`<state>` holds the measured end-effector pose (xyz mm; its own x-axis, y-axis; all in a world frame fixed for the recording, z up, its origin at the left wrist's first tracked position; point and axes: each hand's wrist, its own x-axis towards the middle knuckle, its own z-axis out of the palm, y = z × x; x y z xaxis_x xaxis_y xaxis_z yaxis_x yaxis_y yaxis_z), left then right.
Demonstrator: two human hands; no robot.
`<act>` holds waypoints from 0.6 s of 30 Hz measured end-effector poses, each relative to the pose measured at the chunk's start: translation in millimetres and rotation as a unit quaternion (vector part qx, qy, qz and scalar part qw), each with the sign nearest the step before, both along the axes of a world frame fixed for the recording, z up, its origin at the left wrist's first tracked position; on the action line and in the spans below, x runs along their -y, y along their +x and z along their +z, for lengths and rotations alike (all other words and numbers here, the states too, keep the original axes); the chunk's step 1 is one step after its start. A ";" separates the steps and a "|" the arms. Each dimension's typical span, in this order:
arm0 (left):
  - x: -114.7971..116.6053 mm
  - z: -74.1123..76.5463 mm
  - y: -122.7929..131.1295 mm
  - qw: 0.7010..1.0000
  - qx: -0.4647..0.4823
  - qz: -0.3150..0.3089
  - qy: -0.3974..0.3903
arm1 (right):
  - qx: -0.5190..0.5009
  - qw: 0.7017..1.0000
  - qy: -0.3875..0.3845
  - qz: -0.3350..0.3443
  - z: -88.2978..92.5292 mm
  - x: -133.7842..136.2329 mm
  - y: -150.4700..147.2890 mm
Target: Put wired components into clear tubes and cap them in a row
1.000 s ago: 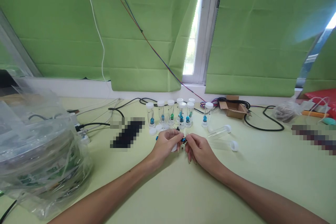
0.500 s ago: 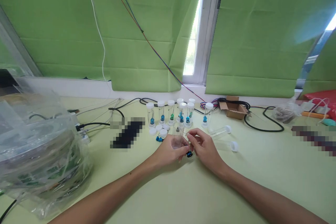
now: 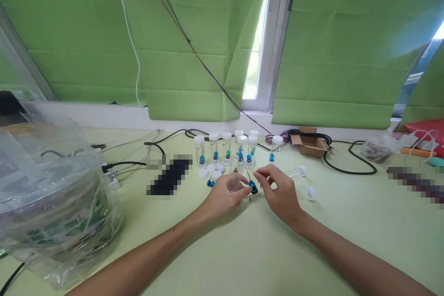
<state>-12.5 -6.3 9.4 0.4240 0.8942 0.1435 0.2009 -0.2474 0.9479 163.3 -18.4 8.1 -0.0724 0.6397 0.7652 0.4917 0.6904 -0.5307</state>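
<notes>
My left hand (image 3: 227,192) is closed, with thumb and fingers pinching a small shiny blue piece (image 3: 253,188) with a dark base and thin wire-like stems pointing up. A clear plastic tube (image 3: 234,180) seems to rest inside the curl of the same hand, mostly hidden. Just to the right, my right hand (image 3: 277,189) has thumb and forefinger pressed together near the stems; what they grip is too fine to make out. Behind the hands stand several capped clear tubes (image 3: 227,148) with blue or green pieces inside. Another blue piece (image 3: 210,183) lies left of my left hand.
White caps (image 3: 215,174) lie in a group behind my left hand. Two clear tubes (image 3: 309,193) lie at right. A small cardboard box (image 3: 312,148) and black cables (image 3: 364,171) sit at the back. A plastic-wrapped bundle (image 3: 58,208) fills the left side.
The blue piece has been raised and turned, so its stems now point up. My right hand has shifted slightly right, away from my left. The tube in my left hand shows less.
</notes>
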 end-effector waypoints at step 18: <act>3.4 -4.3 -2.0 0.960 -0.223 0.058 0.163 | -0.027 0.972 0.164 -0.164 10.0 -16.6 21.0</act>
<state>-14.5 -9.7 5.1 0.4079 0.8779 0.2507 0.6121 -0.4667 0.6383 184.2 -1.8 18.2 0.1398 0.3434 0.9287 0.6911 0.6379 -0.3399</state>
